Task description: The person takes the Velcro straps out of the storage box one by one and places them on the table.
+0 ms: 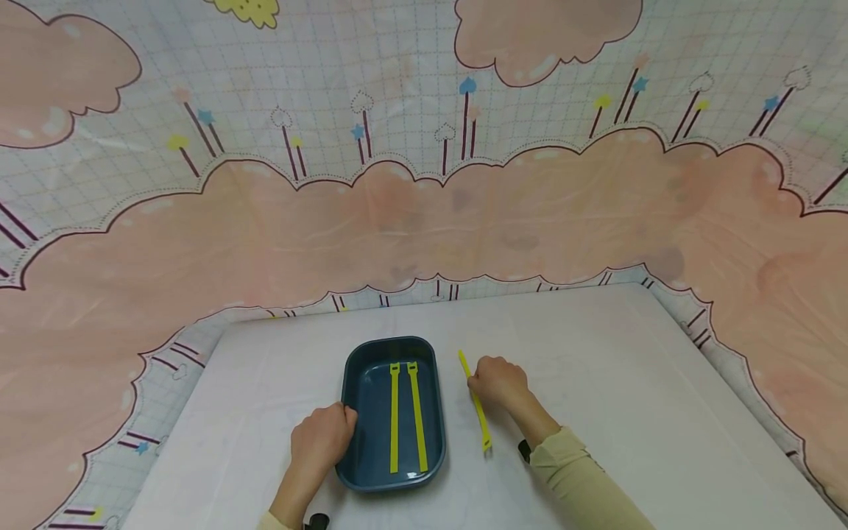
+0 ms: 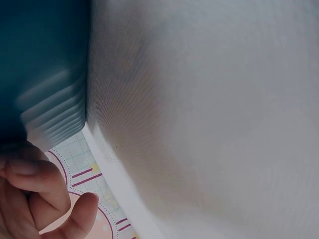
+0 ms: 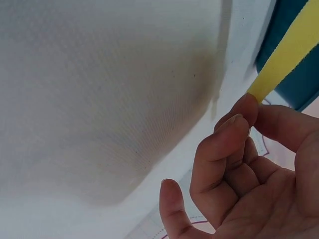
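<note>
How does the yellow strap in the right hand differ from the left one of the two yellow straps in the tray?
The held strap is pinched by the right hand beside the tray; the tray strap lies inside it, untouched.
In the head view, the held strap's slotted end is lowest; the tray strap's is uppermost.
The held strap slants there; the tray strap looks nearly vertical.
Both are narrow and yellow.

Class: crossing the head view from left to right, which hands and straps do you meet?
Left hand, left yellow strap in the tray, right yellow strap in the tray, right hand holding a third yellow strap.
</note>
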A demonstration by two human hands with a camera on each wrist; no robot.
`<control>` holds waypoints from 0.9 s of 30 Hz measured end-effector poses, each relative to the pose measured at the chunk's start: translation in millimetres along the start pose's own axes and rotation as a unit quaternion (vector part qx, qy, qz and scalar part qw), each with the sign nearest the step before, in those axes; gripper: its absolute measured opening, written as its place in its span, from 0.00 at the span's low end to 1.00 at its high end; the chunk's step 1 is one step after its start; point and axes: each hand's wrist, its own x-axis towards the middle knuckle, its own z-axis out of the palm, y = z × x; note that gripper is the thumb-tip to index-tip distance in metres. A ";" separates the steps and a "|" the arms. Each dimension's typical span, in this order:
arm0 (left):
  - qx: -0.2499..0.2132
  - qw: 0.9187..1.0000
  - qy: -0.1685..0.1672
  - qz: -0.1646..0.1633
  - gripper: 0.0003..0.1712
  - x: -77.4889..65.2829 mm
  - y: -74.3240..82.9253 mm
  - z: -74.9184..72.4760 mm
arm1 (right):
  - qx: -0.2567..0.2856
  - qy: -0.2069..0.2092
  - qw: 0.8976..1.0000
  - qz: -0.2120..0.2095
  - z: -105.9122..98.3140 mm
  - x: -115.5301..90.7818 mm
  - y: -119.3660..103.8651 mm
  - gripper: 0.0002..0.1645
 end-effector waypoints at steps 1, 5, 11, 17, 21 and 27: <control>-0.001 1.000 0.000 0.000 0.21 -0.1 0.1 -0.1 | 0.000 -0.001 1.000 -0.001 0.4 0.1 0.1 0.11; -0.005 1.000 0.000 0.001 0.21 -0.5 0.7 -0.7 | 0.003 -0.003 1.000 -0.004 2.3 0.5 0.4 0.11; -0.009 1.000 -0.003 0.000 0.21 -0.3 0.9 -0.7 | 0.005 -0.006 1.000 -0.012 7.2 0.5 1.2 0.13; -0.006 1.000 -0.005 -0.002 0.21 0.5 0.1 -0.7 | -0.016 -0.005 1.000 -0.022 11.3 0.8 1.7 0.11; -0.006 1.000 -0.002 0.000 0.21 0.8 -0.2 -0.3 | -0.031 -0.008 0.999 -0.014 11.2 0.8 0.0 0.09; -0.008 1.000 -0.001 0.001 0.21 0.5 -0.2 -0.5 | -0.056 -0.010 0.998 -0.007 10.7 -0.4 -2.6 0.12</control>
